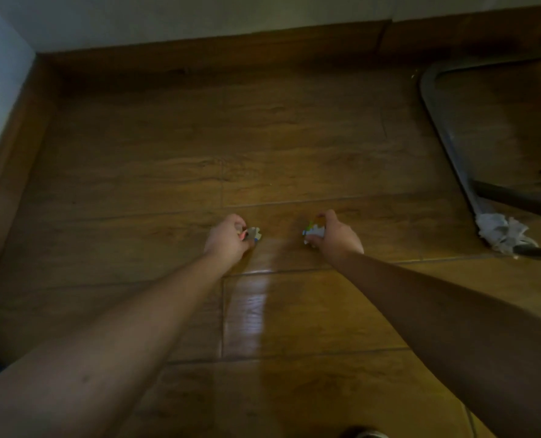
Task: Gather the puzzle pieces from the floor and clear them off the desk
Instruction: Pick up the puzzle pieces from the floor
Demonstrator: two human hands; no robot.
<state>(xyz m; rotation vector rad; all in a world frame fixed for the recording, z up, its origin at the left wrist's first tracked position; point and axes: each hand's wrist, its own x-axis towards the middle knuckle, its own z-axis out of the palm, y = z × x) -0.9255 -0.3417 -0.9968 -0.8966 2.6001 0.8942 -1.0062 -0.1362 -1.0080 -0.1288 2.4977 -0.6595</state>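
Both my arms reach down over a brown wooden floor [199,147]. My left hand [226,238] pinches a pale puzzle piece [254,233] with red and blue marks, just above the boards. A short way to the right, my right hand [335,237] curls its fingers round a small bunch of puzzle pieces [313,232] in white, green and blue. The palms hide part of the pieces in both hands. No loose piece shows on the floor around them.
A dark metal furniture frame [446,137] stands at the right, with white cloth or paper wrapped round its foot [501,232]. A wooden skirting board [215,49] runs along the white wall at the back and left. A shoe tip [368,434] shows at the bottom edge.
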